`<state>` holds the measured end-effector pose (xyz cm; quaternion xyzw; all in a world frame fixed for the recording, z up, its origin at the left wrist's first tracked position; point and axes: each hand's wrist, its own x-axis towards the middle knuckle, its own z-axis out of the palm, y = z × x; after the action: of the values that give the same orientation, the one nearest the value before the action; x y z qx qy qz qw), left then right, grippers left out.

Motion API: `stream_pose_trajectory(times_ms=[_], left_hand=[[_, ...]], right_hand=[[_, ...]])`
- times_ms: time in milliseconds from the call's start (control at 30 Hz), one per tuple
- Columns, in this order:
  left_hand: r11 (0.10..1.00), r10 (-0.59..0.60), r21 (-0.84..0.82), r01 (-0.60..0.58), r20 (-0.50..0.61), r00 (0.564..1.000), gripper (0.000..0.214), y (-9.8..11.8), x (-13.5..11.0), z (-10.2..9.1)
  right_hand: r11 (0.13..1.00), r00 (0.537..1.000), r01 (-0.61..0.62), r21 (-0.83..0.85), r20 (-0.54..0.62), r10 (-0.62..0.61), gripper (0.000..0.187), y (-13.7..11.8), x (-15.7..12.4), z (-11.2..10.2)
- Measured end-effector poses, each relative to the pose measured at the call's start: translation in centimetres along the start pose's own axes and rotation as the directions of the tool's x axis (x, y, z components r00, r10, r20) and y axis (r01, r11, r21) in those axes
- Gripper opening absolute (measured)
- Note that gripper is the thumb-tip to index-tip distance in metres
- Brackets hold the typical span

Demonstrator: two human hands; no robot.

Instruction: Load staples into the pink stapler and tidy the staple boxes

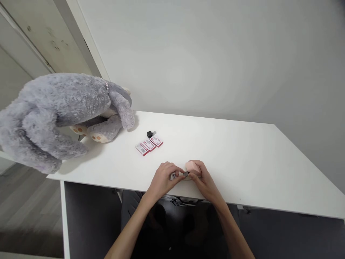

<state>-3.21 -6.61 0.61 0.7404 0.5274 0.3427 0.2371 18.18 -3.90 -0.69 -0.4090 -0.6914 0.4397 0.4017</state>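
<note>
My left hand (167, 176) is closed near the table's front edge, its thumb and fingertips pinching a small dark grey piece (185, 173). A shiny silver thing (174, 176) shows within the curl of that hand, too small to name. My right hand (203, 181) is wrapped round a pale pink block-like object (192, 167), partly covered by the fingers. Its thumb meets the grey piece, so the two hands nearly touch. Beyond them lie several small red-and-white boxes (149, 144) in a slanted row. Just behind the boxes is a small black object with a grey tab (150, 134).
The white table (237, 154) runs along a pale wall (202, 57). A large grey plush toy (72, 97) slumps over the table's left end. Below the front edge are dark recesses and a dark chair or lap area (175, 223).
</note>
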Motion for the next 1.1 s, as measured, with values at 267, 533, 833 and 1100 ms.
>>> stream_pose_trajectory(times_ms=[267,533,833,1100], left_hand=[[0.999,0.038,-0.031,-0.039,-0.031,0.999,0.025,0.8,-0.3,-0.2],[0.981,0.184,0.054,-0.186,0.047,0.982,0.027,1.1,-0.5,-0.2],[0.966,0.219,0.122,-0.226,0.07,0.973,0.025,1.1,-0.5,-0.1],[0.975,0.188,0.102,-0.195,0.076,0.979,0.02,1.3,-0.5,-0.2]], right_hand=[[1.0,0.999,0.019,0.003,0.038,-0.019,0.036,-0.1,-0.3,-0.1],[0.999,0.997,0.045,0.023,0.059,-0.047,0.035,-0.5,-0.3,-0.2],[0.996,0.994,0.08,0.041,0.074,-0.083,0.033,-0.5,-0.3,-0.1],[0.996,0.994,0.072,0.051,0.083,-0.076,0.034,-0.7,-0.3,-0.2]])
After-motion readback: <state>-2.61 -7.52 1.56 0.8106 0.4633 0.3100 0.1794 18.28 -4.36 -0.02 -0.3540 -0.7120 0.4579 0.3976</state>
